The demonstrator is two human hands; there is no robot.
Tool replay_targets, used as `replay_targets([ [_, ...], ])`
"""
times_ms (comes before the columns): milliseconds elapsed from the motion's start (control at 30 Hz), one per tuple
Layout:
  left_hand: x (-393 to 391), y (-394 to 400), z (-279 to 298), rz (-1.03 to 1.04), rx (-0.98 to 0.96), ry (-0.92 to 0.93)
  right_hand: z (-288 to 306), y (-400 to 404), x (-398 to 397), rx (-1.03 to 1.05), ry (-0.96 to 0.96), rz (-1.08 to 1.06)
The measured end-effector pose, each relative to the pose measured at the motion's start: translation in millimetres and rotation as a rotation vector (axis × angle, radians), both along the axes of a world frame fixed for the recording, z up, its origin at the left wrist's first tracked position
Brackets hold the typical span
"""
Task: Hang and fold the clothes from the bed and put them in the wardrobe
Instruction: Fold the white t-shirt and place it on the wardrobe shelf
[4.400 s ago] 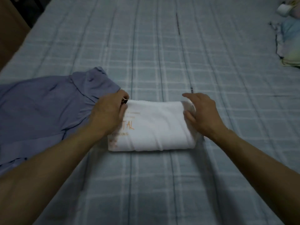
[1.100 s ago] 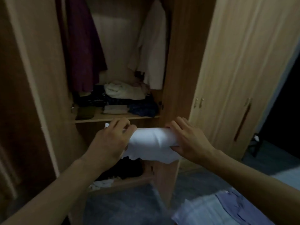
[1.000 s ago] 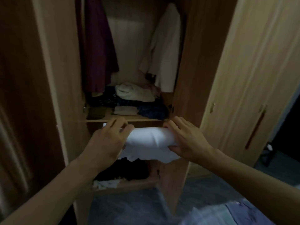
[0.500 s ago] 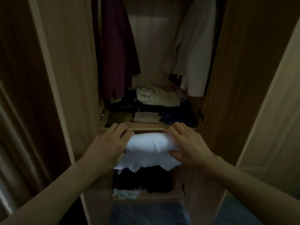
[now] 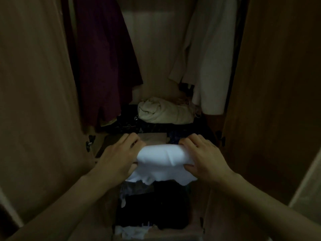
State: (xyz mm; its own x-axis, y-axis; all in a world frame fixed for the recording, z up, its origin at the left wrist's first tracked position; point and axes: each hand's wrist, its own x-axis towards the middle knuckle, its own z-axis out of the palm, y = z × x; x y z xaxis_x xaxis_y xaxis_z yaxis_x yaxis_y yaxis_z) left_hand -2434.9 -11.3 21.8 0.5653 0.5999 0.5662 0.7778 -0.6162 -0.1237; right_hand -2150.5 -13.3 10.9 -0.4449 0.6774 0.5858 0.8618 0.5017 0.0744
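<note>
Wooden panels of the open wardrobe (image 5: 40,94) filled both sides of the view, its dim inside straight ahead. A dark maroon garment (image 5: 106,63) hung at the left of the compartment and a pale cream garment (image 5: 210,56) at the right. On the shelf (image 5: 104,141) below them lay a rolled off-white bundle (image 5: 165,111) atop dark folded clothes (image 5: 182,130), with a small tan folded piece (image 5: 153,137) at the front edge. Lower down sat a dark pile (image 5: 154,206) with white cloth (image 5: 132,231) at its foot.

The folded white shirt (image 5: 163,156) was held in the air at the shelf's front edge, between the two hands, its loose lower layer drooping over the compartment beneath. The left hand (image 5: 118,157) had its grip curled round the shirt's left end, fingers over the top. The right hand (image 5: 203,159) gripped the right end, fingers (image 5: 192,141) on top and thumb (image 5: 188,166) pinching from below.
</note>
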Motion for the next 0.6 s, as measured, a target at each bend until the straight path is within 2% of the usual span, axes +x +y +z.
replay_targets([
  [600,-56.3,196.9,-45.2,-0.068,-0.142,-0.126,-26.4,179.2,-54.7,-0.094,-0.077,-0.106],
])
